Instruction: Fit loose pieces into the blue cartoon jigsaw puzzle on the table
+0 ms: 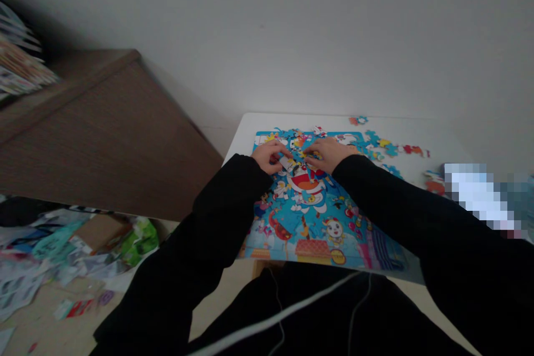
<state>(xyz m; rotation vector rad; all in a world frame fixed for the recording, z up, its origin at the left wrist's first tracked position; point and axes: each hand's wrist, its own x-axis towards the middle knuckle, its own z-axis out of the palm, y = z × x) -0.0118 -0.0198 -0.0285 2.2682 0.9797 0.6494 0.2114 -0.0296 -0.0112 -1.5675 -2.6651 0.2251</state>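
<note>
the left hand and right hand sit close together, fingertips on loose pieces atop a cartoon jigsaw puzzle; whether they grip anything cannot be told.

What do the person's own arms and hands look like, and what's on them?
The left sleeve and right sleeve are loose, plain black, and end at the wrists. The left hand and right hand are bare, with no gloves, rings or watch visible.

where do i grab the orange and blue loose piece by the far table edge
Pinch the puzzle piece by its side edges from above with the right hand: it lies flat on the white table, apart from other pieces, so its edges are free.
</note>
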